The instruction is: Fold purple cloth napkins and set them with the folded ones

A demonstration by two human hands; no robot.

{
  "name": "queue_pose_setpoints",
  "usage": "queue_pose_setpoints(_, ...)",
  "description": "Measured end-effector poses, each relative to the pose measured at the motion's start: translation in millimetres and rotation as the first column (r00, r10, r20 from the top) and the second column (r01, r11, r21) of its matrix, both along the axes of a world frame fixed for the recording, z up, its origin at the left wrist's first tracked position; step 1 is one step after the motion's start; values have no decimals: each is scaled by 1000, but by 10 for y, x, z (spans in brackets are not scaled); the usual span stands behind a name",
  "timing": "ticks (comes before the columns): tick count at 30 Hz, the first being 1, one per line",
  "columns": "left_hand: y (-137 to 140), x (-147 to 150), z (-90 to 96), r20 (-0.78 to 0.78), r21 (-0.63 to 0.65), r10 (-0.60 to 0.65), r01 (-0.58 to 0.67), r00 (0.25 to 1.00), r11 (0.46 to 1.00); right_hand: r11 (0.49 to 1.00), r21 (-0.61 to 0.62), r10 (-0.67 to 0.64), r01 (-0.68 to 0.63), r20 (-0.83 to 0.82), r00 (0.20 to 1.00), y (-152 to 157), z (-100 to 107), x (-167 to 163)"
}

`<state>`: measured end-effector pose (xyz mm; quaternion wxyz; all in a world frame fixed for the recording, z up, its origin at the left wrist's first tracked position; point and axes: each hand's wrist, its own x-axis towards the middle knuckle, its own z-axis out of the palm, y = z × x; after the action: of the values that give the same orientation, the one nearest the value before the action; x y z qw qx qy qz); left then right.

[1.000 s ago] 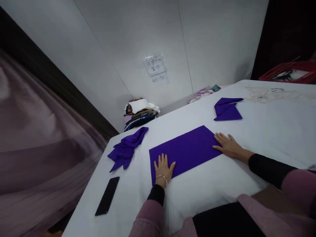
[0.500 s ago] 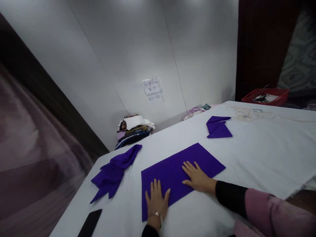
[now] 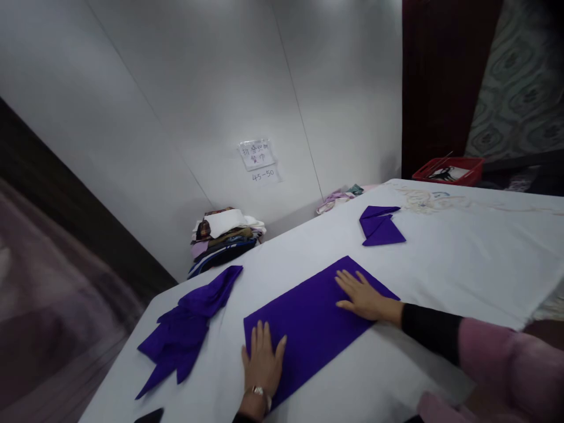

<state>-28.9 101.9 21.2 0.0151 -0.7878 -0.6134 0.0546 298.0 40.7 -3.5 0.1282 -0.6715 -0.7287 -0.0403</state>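
Note:
A purple cloth napkin [image 3: 304, 329], folded into a flat rectangle, lies on the white-covered table [image 3: 282, 247]. My left hand [image 3: 263, 361], with a watch or bracelet at its wrist, rests flat on the napkin's left end, fingers spread. Toward its right end, my right hand [image 3: 359, 296] lies palm down with the fingers stretched out. To the left is a loosely folded purple cloth [image 3: 187, 329] with pointed ends. Farther back on the right sits another purple cloth [image 3: 381, 226], folded into an angular shape.
A pile of folded clothes [image 3: 227, 238] stands behind the table at left, with more cloths [image 3: 337, 200] by the wall. At the far right is a red basket [image 3: 449, 170]. A dark flat object [image 3: 150, 416] shows at the bottom edge. Paper signs [image 3: 258, 155] hang on the wall.
My hands have spread farther apart on the napkin, the right one toward its right end and the left toward its left edge. The camera view has shifted slightly.

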Motion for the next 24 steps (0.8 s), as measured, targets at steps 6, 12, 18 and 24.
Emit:
queue_pose_setpoints(6,496,470,-36,-47,13,-12,13,999,1000,987,-14,164,-163,85,983,703,81,-637)
queue_pose_setpoints(12,616,392,-228,17,21,2,-3,1000,1000,996,-71,58,-56,25,998,799,-32,-94)
queue_pose_setpoints(18,563,389,-190,67,-43,-10,13,998,999,977,-175,-135,122,-60,989,639,-61,778)
queue_pose_setpoints(24,566,492,-119,201,-120,-1,26,980,992,981,-181,-84,63,-106,991,712,-82,457)
